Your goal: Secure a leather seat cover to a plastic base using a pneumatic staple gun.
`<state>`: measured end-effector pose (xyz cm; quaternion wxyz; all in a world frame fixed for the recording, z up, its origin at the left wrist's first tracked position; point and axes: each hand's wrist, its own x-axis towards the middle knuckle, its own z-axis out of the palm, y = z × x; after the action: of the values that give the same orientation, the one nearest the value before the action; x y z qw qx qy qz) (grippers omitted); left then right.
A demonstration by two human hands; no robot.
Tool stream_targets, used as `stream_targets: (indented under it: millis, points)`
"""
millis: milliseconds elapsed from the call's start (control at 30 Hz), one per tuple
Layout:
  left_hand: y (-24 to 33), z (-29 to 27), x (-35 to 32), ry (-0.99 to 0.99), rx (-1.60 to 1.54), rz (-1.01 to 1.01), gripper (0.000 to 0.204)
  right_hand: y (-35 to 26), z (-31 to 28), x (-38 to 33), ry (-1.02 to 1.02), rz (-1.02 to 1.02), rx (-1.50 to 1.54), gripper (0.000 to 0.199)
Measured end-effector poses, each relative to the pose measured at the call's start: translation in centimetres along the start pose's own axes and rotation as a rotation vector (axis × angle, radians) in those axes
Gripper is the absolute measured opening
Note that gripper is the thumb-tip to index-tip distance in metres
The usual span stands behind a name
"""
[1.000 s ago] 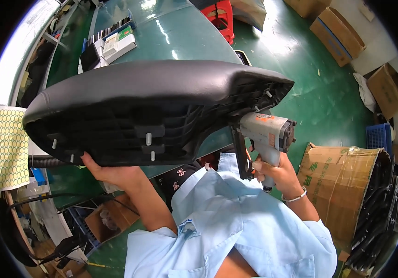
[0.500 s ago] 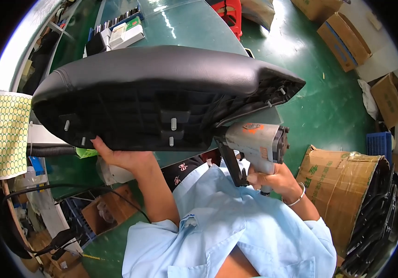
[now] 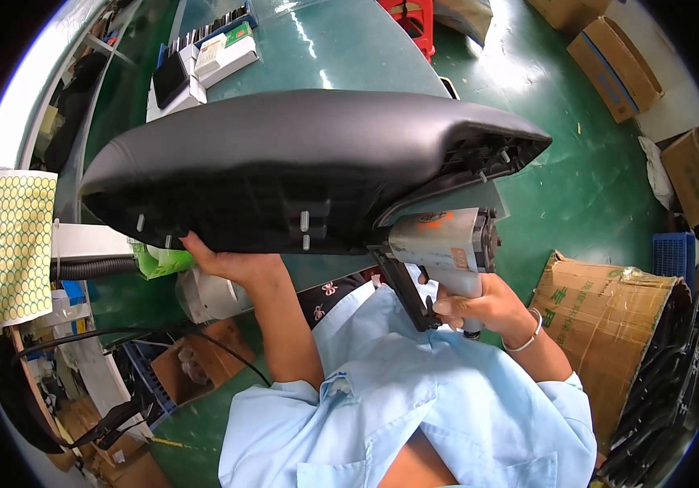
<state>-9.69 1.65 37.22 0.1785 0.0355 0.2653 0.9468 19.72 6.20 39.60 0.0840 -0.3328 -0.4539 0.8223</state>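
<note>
A long black padded seat (image 3: 309, 159) is tilted up in front of me, its underside with plastic ribs and clips facing me. My left hand (image 3: 231, 262) grips the lower edge of the seat from below. My right hand (image 3: 480, 307) is wrapped around the handle of a grey pneumatic staple gun (image 3: 439, 248), whose nose presses against the seat's underside rim near its right end.
A green work table (image 3: 349, 49) lies behind the seat with small boxes (image 3: 219, 53) at its far side. A large open cardboard box (image 3: 610, 317) stands at the right with black parts beside it. More cartons (image 3: 614, 53) sit on the green floor. A sheet of yellow stickers (image 3: 9, 236) hangs left.
The seat has swung up and to the right, closer to the camera. The staple gun moved with it, staying at the right underside rim.
</note>
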Motion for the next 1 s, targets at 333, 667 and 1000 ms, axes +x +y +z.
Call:
stream_targets:
  millis: [333,667,1000]
  points:
    - [-2.1,0.9,-1.3,-0.045,-0.042,0.079,0.054,1.1,-0.1,-2.1,0.219,-0.087,-0.085,0.016]
    - [-2.4,-1.0,-3.6,0.118,0.063,0.122,0.054,-0.6,0.5,0.1,0.234,-0.056,-0.172,0.028]
    - [7.9,-7.5,0.0,-0.127,0.802,0.355,0.056,-0.5,-1.3,-0.4,0.214,-0.046,-0.19,0.019]
